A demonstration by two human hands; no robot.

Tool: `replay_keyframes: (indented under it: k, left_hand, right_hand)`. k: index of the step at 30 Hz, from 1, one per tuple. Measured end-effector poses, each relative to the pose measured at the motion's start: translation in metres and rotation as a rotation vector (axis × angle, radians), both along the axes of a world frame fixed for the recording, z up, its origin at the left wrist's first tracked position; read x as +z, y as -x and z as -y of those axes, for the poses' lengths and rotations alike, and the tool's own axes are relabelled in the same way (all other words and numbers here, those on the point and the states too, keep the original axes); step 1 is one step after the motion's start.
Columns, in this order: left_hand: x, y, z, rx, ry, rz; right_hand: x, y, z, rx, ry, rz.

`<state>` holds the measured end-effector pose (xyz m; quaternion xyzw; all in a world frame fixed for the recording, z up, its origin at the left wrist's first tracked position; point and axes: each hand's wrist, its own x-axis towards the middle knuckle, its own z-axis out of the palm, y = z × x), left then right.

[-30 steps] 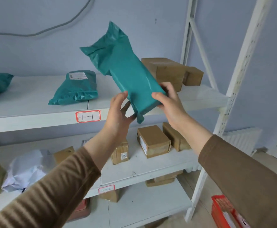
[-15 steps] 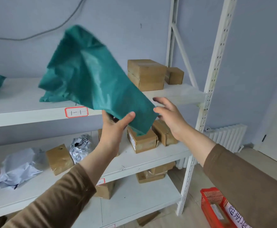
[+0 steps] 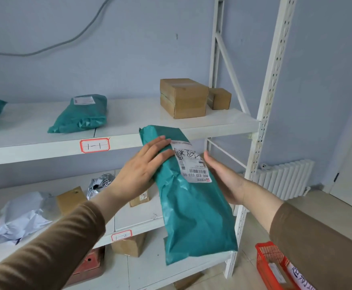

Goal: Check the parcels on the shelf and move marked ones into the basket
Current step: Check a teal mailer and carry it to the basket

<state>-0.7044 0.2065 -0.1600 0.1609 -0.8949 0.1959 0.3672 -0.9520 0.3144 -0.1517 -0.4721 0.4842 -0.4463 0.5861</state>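
Teal poly mailer (image 3: pixel 191 206), slick & floppy, prob light: it's held upright in front of the shelf (image 3: pixel 212 124), label w/ scribble facing me. Left hand (image 3: pixel 143 170) flat on top end, right hand (image 3: pixel 223 178) open, cupping the back. Best grip mid-body w/ both hands; tail sags.

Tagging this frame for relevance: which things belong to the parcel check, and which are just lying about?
Job:
- green parcel held between left hand and right hand
- its label, handwriting on it
- red basket on the floor
- green parcel on top shelf, brown boxes, still to check

Lying about:
- radiator
- wall cable
- shelf tag
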Motion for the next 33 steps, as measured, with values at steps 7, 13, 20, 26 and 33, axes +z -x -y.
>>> replay_keyframes:
  k: [7,13,20,26,33]
  left_hand:
    - [-0.033,0.003,0.003,-0.047,-0.095,-0.207]
    - [-0.048,0.011,0.017,-0.007,-0.047,-0.036]
    - [-0.062,0.018,0.014,0.044,0.057,0.048]
    - [-0.032,0.043,0.02,0.266,-0.055,0.207]
    - [-0.045,0.067,0.008,0.201,-1.191,-0.209]
  right_hand:
    - [0.003,-0.015,0.007,-0.005,0.233,-0.197]
    - [-0.004,-0.009,0.011,-0.116,0.263,-0.188]
    - [-0.005,0.016,0.03,-0.18,0.2,-0.705]
    - [0.001,0.022,0.04,0.011,0.497,-1.618]
    - [0.0,0.026,0.037,-0.359,1.0,-1.809]
